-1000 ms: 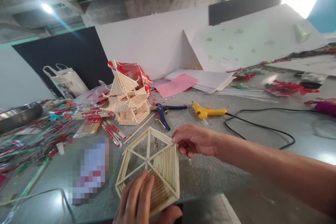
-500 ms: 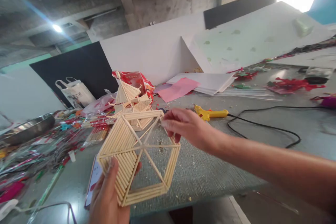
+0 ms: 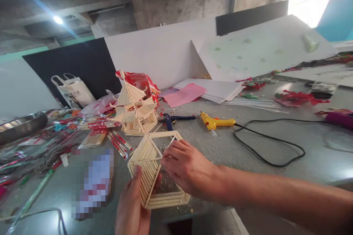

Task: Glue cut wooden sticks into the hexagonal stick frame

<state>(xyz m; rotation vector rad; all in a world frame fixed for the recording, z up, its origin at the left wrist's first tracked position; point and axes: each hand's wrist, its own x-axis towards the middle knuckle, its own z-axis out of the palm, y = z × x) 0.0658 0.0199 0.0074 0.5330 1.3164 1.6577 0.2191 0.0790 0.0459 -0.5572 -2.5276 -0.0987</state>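
Note:
My left hand (image 3: 134, 198) grips the lower left edge of a hexagonal frame (image 3: 142, 154) built from thin wooden sticks, thumb on top and fingers beneath. Rows of sticks fill two of its left sections; other visible sections are open. Over the middle and right of the frame lies my right hand (image 3: 184, 165), its fingers pinched together near the centre where the spokes meet. Whatever is between those fingertips is hidden, and the hand covers the frame's right side. A pagoda-like stick model (image 3: 135, 104) stands just behind the frame.
Blue-handled cutters (image 3: 179, 118) and a yellow glue gun (image 3: 219, 122) with a looping black cord (image 3: 275, 164) lie beyond my right hand. To the left are packaged sticks (image 3: 95, 137), a metal bowl (image 3: 23, 126) and craft scraps. Pink paper (image 3: 184, 95) rests on white boards farther back.
My right hand has moved from the frame's upper right edge to its centre, fingers pinched. The frame and left hand sit farther right and lower, and the blue-handled cutters now show.

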